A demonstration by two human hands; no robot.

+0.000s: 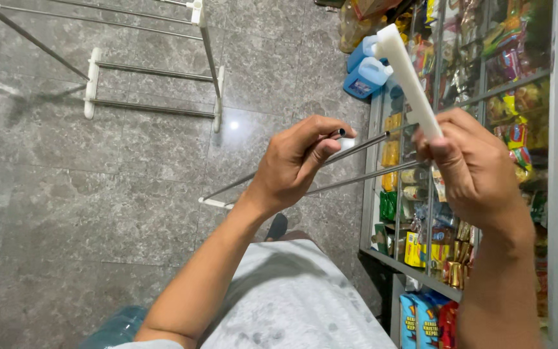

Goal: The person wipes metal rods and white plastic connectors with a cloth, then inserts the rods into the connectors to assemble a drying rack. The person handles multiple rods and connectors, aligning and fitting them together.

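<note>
Left hand (295,161): raised at mid-frame, fingers curled and closed around the end of a thin metal rod (356,147), thumb pressed along it.
Right hand (473,168): raised at the right, fist closed around the lower end of a white plastic bar (407,77), which slants up and to the left above the knuckles.
Metal rod: runs from the left hand's fingers rightward to the white plastic bar; whether its tip is seated in the bar cannot be told.
Second metal rod (356,181): lies just below the first, passing behind the left hand, with a white end cap (214,203) at its lower left.
Drying rack frame (153,84): metal tubes with white joints, standing on the grey tiled floor (66,194), well apart from both hands.
Glass display case (485,77): at the right, shelves stocked with colourful packets.
Blue jugs (366,71): on the floor beside the case.
</note>
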